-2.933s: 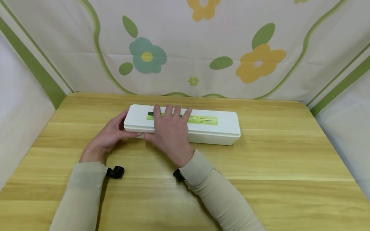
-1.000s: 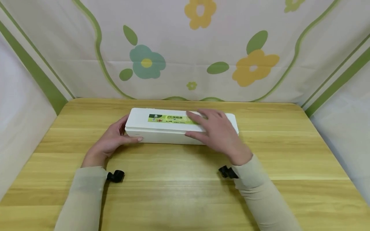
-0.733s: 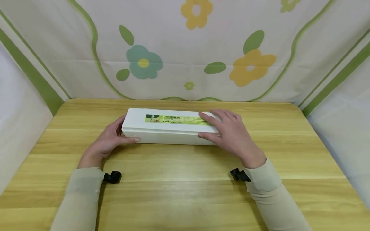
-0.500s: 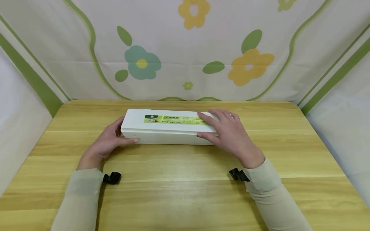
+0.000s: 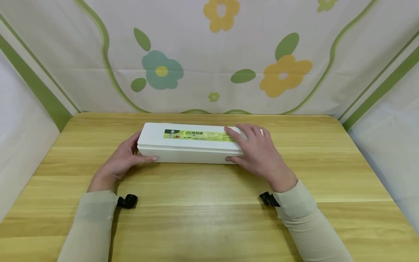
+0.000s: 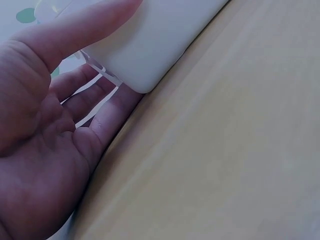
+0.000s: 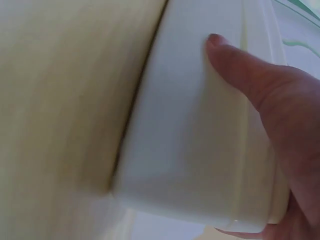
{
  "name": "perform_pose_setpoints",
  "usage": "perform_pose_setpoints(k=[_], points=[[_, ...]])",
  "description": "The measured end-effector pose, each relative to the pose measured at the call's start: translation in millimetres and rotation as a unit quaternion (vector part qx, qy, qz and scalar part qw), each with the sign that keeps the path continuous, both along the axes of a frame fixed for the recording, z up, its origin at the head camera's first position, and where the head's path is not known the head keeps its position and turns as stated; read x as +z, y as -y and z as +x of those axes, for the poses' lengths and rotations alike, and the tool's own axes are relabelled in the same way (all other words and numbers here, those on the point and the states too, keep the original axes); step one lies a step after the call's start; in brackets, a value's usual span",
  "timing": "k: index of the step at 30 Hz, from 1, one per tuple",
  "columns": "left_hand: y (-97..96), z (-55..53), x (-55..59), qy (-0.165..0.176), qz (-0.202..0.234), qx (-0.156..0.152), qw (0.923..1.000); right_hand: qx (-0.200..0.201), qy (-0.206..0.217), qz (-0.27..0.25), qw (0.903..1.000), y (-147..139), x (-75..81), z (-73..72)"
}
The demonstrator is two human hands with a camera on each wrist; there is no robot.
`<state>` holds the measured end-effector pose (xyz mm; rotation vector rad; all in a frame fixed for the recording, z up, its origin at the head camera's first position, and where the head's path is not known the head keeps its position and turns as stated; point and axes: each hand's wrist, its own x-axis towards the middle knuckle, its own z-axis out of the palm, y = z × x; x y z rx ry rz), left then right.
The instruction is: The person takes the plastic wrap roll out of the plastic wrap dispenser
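Currently, box (image 5: 190,157) on table (image 5: 196,218), lid (image 5: 190,143) on. Left hand (image 5: 122,160) grips 1 end, right hand (image 5: 260,158) grips the other. Lid placement looks done; can't tell if it's fully seated. Letting go isn't done yet.

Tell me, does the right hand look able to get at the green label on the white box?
Probably yes. The right hand lies over the right end of the white box, close to the green label, and the left hand grips the opposite end, out of the way.
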<state>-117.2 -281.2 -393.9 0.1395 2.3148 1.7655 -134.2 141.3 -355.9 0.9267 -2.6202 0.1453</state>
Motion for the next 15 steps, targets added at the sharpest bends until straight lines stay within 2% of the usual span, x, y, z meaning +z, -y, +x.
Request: perform_pose_setpoints(k=[6, 11, 15], points=[[0.6, 0.9, 1.1, -0.007, -0.001, 0.000, 1.0000, 0.027, -0.090, 0.023, 0.9953, 2.6, -6.8, 0.4], [-0.7, 1.6, 0.9, -0.010, -0.001, -0.004, 0.9999, 0.036, -0.121, 0.020, 0.9918, 3.4, -9.3, 0.6], [-2.5, 1.8, 0.6, -0.011, 0.000, -0.007, 0.9999, 0.038, -0.122, 0.016, 0.9917, 1.2, -10.4, 0.7]])
